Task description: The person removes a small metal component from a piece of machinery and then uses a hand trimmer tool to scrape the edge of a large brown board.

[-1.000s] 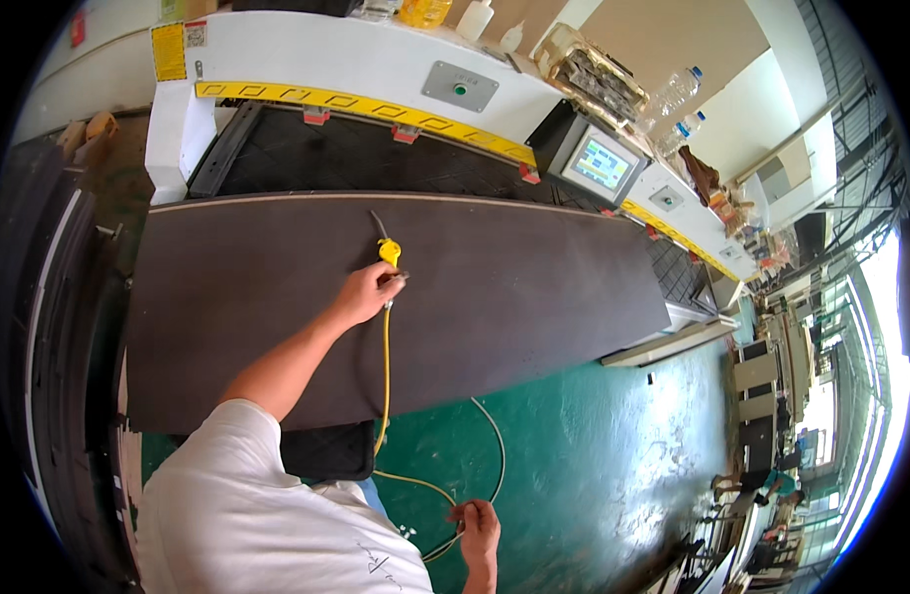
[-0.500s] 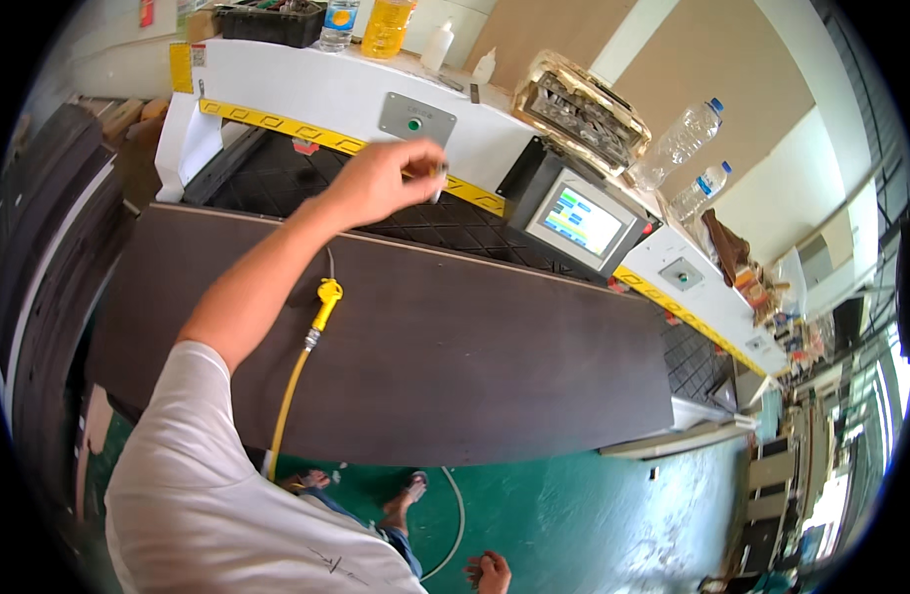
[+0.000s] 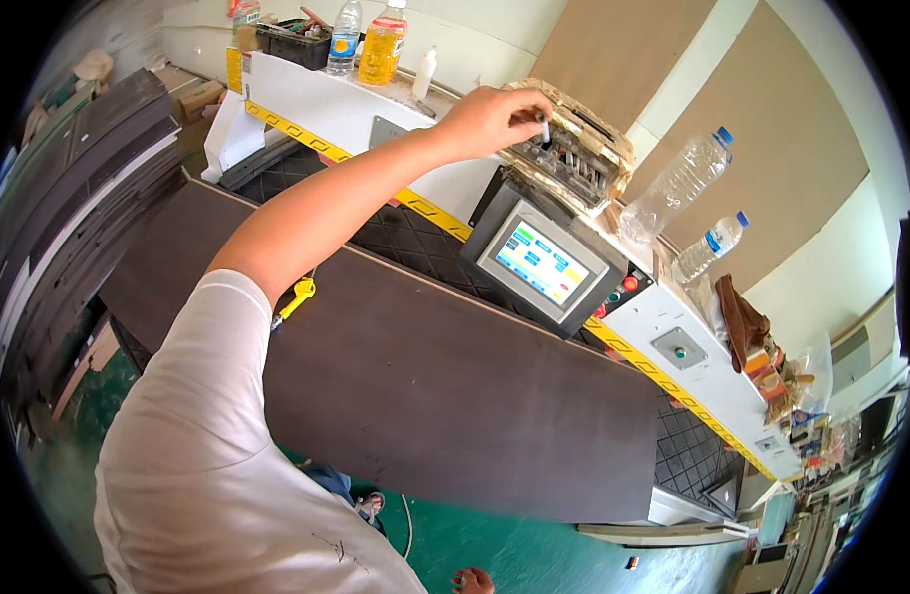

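Observation:
My left hand [image 3: 500, 123] reaches across the machine's white beam, fingers pinched on a small whitish cylinder [image 3: 546, 131] with a dark end. It hovers over an open dusty case [image 3: 584, 163] holding several small metal and clear pieces. What exactly the small cylinder is, I cannot make out. Down at the lower edge, part of my right hand [image 3: 472, 581] shows over the green floor, its fingers mostly cut off by the frame. Just below the case, a grey control box has a lit touch screen [image 3: 534, 259].
A large dark brown board [image 3: 455, 396] lies on the machine bed, with a yellow air gun [image 3: 297, 300] on it. Bottles of clear liquid [image 3: 344, 40] and yellow liquid [image 3: 383, 48] stand beside a black tool tray [image 3: 295, 44]. Emptyish plastic bottles [image 3: 678, 188] stand right of the case.
My left hand has moved right and farther away, from in front of the beam to over the dusty case, still pinching the small piece. The view has shifted too.

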A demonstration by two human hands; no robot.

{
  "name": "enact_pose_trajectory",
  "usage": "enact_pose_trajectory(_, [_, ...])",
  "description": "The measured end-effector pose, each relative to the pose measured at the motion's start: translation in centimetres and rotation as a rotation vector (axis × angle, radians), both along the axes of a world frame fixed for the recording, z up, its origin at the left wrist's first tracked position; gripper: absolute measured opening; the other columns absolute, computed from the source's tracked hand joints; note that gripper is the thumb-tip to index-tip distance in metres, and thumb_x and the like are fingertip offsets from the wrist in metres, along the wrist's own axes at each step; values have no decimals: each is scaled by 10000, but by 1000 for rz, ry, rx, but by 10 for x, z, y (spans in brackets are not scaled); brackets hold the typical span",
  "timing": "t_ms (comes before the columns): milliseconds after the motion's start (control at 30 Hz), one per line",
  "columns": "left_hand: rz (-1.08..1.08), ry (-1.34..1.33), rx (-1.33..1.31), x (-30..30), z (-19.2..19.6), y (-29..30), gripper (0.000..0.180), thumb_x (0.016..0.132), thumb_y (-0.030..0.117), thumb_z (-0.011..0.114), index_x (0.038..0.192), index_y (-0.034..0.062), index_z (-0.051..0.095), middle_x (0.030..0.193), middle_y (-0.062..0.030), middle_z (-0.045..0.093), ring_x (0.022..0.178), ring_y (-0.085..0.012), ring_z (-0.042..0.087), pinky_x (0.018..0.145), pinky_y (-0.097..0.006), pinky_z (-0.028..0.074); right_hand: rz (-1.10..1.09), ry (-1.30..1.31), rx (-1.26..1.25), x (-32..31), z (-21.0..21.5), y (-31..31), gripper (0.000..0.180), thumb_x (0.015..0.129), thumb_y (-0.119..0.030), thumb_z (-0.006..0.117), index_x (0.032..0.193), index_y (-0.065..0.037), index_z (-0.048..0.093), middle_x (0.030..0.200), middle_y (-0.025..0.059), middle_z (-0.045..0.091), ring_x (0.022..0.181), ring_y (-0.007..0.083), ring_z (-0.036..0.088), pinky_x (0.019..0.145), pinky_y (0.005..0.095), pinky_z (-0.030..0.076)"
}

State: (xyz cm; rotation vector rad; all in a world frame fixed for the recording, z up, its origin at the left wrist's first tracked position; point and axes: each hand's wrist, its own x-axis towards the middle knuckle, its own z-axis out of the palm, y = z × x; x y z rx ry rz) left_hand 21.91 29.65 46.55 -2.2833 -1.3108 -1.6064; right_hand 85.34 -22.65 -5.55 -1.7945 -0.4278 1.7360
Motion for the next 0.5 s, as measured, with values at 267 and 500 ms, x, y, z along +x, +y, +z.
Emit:
enact_pose_trajectory(267, [46, 265, 112, -3, -25, 64, 261, 966, 290, 725, 1206, 189, 726, 1133, -29, 764, 955, -282, 733, 819, -381, 585, 169, -155, 82, -55, 35, 78, 360, 1003, -252, 713, 1291, -56, 622, 1112, 151, 714, 936, 267, 697, 798, 415, 616])
enact_pose_trajectory(500, [58, 292, 252, -10, -41, 83, 226, 916, 193, 771, 1141, 175, 760, 1092, 3, 771, 935, -219, 742, 773, -339, 608, 261, -254, 129, -56, 69, 146, 350, 996, -254, 722, 1266, -49, 635, 1081, 137, 732, 896, 250, 705, 787, 401, 614])
